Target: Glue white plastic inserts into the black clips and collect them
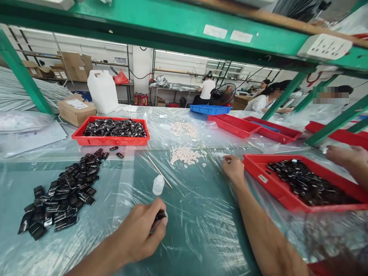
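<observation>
My left hand is closed around a small glossy black plastic piece, held above the plastic-covered table. My right hand reaches forward with its fingers pinched together, beside the left corner of a red tray. Whatever lies between those fingertips is too small to make out. Small white bits lie just by them. Between my hands and the far side stand a little translucent white bottle, a thin wooden stick and a pile of small cream-coloured pieces.
Loose black pieces are heaped at left, behind them a full red tray. More black pieces fill the right tray, where another person's hand reaches in. A green shelf frame spans overhead. A white jug stands at back left.
</observation>
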`<action>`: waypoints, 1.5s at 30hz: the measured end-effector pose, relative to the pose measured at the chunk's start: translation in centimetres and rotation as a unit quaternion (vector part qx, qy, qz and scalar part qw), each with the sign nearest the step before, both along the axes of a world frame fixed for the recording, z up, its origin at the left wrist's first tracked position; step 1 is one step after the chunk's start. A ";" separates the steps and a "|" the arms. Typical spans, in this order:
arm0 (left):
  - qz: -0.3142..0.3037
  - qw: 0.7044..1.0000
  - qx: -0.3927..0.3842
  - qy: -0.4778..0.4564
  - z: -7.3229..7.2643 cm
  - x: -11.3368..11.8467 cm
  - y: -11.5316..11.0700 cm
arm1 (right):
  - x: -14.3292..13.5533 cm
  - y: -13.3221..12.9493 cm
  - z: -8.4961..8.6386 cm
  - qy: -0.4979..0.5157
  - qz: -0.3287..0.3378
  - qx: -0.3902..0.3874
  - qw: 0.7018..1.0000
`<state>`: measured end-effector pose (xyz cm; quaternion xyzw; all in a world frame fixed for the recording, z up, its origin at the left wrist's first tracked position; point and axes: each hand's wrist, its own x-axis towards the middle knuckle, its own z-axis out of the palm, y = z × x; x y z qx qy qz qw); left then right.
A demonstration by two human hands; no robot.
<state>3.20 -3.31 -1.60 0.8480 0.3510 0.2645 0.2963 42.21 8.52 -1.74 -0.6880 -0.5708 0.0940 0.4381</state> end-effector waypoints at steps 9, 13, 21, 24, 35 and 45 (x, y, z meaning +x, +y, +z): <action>0.042 0.999 0.027 0.011 -1.1 -0.4 1.0 | -0.2 1.8 -2.5 -0.109 0.081 -0.084 0.987; 0.049 0.998 0.026 -0.012 -0.6 -0.5 0.8 | -0.4 2.0 -2.9 -0.137 0.117 -0.131 0.975; 0.058 0.994 0.089 0.020 -1.3 -0.4 1.0 | -1.8 2.1 -3.5 -0.118 0.158 -0.113 0.974; 0.061 0.997 0.043 0.013 -1.2 -0.4 1.2 | -3.0 1.7 -2.4 -0.089 0.180 -0.080 0.976; 0.068 0.995 -0.058 -0.033 -0.5 0.2 0.2 | -15.3 -6.4 2.6 0.077 0.356 0.014 0.931; 0.066 0.992 -0.072 -0.078 -1.6 0.4 0.1 | -18.5 -10.6 0.9 0.057 0.407 0.086 0.908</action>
